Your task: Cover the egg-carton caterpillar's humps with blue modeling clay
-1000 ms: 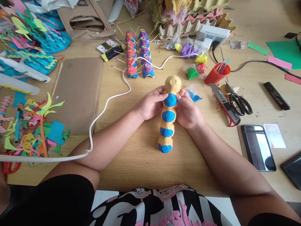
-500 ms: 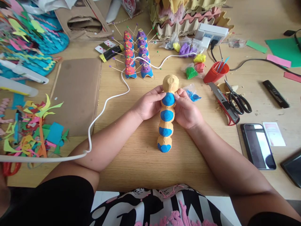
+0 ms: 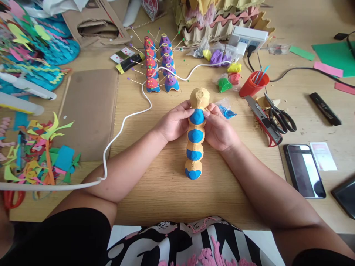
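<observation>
A strip of joined bumps (image 3: 195,146), tan with blue patches, lies lengthwise in front of me, its plain tan bump at the far end. My left hand (image 3: 177,122) grips its left side near the top blue patch, thumb on the edge. On the right side, my right hand (image 3: 220,127) holds the same section with thumb and fingers. The fingers under the strip are partly hidden. Just beyond my right hand is a bag of blue clay (image 3: 227,111). Two finished-looking strips, one red and blue (image 3: 151,64), one purple and blue (image 3: 169,62), stand farther back.
Scissors (image 3: 280,114) and a cutter (image 3: 263,120) lie right, near a red cup (image 3: 254,84) and phone (image 3: 305,171). A white cable (image 3: 124,120) crosses my left forearm. Cardboard (image 3: 87,114) and paper scraps (image 3: 41,147) lie left; egg cartons (image 3: 222,29) stand behind.
Both hands keep their hold on the tan and blue strip. The view has shifted very slightly; nothing was taken up or let go.
</observation>
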`<state>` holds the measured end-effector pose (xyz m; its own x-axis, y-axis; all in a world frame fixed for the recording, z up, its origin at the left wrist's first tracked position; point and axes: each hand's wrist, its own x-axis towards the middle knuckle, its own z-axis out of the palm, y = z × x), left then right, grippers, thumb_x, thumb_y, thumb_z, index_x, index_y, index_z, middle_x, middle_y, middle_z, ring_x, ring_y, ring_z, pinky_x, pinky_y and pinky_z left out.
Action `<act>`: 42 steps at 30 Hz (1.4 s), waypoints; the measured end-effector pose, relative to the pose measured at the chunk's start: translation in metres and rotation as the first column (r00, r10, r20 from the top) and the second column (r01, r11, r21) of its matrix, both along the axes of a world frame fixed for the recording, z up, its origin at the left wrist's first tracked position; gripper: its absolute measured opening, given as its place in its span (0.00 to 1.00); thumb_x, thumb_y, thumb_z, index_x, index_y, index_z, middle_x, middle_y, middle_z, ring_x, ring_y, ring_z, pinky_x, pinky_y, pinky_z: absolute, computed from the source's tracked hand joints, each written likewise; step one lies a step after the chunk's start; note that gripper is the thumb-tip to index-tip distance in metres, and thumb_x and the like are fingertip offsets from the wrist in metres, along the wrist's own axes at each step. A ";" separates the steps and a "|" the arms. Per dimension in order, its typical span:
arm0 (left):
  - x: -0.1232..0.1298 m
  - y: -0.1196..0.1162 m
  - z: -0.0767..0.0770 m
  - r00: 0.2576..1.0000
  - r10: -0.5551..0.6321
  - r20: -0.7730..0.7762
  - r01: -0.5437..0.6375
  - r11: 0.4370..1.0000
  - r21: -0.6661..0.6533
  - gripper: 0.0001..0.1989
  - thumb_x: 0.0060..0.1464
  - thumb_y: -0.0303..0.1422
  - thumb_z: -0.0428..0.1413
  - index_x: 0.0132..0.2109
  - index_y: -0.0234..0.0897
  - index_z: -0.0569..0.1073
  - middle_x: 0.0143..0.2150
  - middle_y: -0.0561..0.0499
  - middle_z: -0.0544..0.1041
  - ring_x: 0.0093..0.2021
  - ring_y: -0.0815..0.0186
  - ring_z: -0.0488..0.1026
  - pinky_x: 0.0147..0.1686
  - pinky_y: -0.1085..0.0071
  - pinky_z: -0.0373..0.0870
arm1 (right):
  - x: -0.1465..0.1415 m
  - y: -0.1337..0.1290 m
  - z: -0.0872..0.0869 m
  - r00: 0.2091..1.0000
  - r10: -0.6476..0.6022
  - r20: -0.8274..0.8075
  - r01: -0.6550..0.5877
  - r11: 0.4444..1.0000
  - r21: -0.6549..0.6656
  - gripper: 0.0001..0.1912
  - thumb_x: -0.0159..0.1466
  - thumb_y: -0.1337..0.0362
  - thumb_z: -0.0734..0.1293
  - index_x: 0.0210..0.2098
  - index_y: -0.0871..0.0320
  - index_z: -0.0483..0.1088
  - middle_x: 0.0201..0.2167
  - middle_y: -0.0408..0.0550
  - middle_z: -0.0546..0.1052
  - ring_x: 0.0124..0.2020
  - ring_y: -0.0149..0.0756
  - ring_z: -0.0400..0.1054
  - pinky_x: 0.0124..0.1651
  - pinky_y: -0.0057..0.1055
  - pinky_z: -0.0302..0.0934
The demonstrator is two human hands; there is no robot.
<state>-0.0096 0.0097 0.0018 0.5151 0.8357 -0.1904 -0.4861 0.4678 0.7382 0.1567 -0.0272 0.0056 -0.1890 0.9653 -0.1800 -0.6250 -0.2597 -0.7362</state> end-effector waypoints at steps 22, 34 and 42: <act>-0.001 0.002 -0.001 1.000 0.011 0.022 -0.011 1.000 0.004 0.14 0.58 0.34 0.69 0.50 0.41 0.79 0.40 0.54 0.84 0.38 0.68 0.83 0.45 0.70 0.78 | -0.001 0.000 0.001 0.999 0.007 -0.045 -0.007 1.000 0.003 0.25 0.61 0.60 0.84 0.38 0.48 0.62 0.32 0.33 0.75 0.34 0.30 0.73 0.39 0.29 0.72; -0.001 0.002 -0.002 0.999 0.014 0.037 -0.014 1.000 0.000 0.14 0.57 0.34 0.70 0.49 0.41 0.80 0.41 0.55 0.86 0.38 0.70 0.83 0.44 0.73 0.79 | -0.001 -0.001 0.000 0.999 0.003 -0.052 -0.002 1.000 0.022 0.26 0.60 0.58 0.85 0.38 0.49 0.62 0.33 0.33 0.76 0.34 0.30 0.72 0.38 0.29 0.71; -0.001 0.002 -0.003 0.999 0.030 0.020 -0.030 0.999 -0.018 0.13 0.59 0.33 0.68 0.51 0.43 0.80 0.39 0.55 0.86 0.37 0.67 0.84 0.42 0.71 0.79 | -0.002 -0.002 0.002 0.998 -0.012 -0.057 0.013 1.000 0.015 0.26 0.60 0.60 0.84 0.38 0.49 0.62 0.33 0.33 0.76 0.33 0.29 0.72 0.37 0.28 0.70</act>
